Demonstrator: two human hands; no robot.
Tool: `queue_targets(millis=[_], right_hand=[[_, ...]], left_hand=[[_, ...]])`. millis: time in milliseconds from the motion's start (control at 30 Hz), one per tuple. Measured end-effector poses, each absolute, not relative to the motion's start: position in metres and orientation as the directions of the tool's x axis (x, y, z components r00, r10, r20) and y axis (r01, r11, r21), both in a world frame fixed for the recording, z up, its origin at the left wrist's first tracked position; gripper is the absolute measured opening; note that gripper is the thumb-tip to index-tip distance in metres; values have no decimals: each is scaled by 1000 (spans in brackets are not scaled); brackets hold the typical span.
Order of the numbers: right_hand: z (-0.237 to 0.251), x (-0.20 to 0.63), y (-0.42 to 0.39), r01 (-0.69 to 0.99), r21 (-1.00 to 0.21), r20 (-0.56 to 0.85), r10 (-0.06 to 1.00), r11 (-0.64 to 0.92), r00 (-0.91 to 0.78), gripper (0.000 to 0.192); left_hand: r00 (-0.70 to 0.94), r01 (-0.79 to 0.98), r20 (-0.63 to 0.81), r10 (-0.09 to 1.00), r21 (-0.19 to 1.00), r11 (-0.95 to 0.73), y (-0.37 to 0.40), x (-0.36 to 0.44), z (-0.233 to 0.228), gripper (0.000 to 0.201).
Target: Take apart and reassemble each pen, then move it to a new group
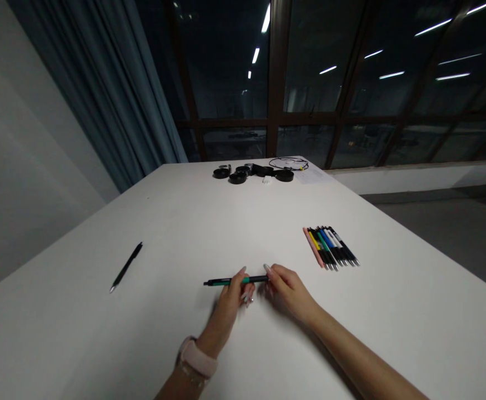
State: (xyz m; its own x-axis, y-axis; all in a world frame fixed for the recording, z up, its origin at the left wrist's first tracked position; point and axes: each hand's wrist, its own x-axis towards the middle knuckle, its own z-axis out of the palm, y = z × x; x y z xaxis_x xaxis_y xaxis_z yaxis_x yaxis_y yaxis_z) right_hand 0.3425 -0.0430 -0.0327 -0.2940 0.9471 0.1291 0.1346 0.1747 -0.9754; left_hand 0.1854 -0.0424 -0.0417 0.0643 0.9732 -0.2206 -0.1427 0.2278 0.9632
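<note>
A green and black pen (218,282) is held level between my two hands, above the near middle of the white table. My left hand (233,297) pinches it around its green middle, with thumb on top. At the pen's right end, the thumb and fingers of my right hand (288,288) close on the black part, covering its tip. To the left lies a black pen (126,266) with a silver tip, slanted on the table and apart from my hands. A row of several pens (330,248) in pink, yellow, green, blue, white and black lies side by side to the right.
Several round black items (238,177) sit at the table's far end, with a small white object (266,180) among them. A coiled black cable (288,163) and a paper sheet (311,176) lie beside them. The white table (184,222) reaches towards dark windows.
</note>
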Motion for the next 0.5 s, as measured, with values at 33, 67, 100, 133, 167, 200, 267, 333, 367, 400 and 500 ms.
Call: queue_targets(millis=[33, 67, 100, 133, 167, 200, 267, 333, 367, 400, 500], right_hand=[[-33, 343, -43, 144, -973, 135, 947, 183, -293, 54], [-33, 343, -43, 140, -973, 135, 946, 183, -294, 54], [-34, 343, -43, 124, -977, 130, 946, 174, -298, 52], [-34, 344, -43, 103, -982, 122, 945, 159, -302, 48], [-35, 344, -43, 89, -985, 117, 945, 150, -306, 44], [-36, 344, -43, 89, -984, 118, 945, 151, -306, 42], [-36, 345, -43, 121, -978, 127, 946, 169, -297, 42], [-35, 345, -43, 157, -972, 127, 950, 177, -285, 47], [-35, 344, -43, 165, -971, 119, 952, 170, -282, 50], [-34, 344, -43, 168, -973, 109, 953, 162, -284, 52], [-33, 344, -45, 175, -972, 104, 952, 159, -288, 47]], left_hand=[[65, -136, -218, 974, 965, 225, -42, 186, -42, 57], [62, -133, -223, 973, 964, 230, -42, 186, -42, 57], [52, -134, -233, 971, 962, 238, -42, 186, -42, 57], [37, -140, -242, 969, 959, 245, -42, 185, -41, 57], [22, -146, -250, 968, 957, 250, -42, 185, -41, 57], [15, -153, -251, 968, 956, 251, -42, 185, -40, 57], [33, -155, -241, 970, 957, 243, -43, 185, -38, 57], [72, -147, -230, 971, 960, 238, -44, 185, -37, 58], [86, -143, -226, 970, 961, 236, -45, 185, -37, 59], [93, -141, -224, 970, 962, 236, -45, 185, -37, 59], [54, -160, -221, 974, 961, 226, -46, 185, -37, 58]])
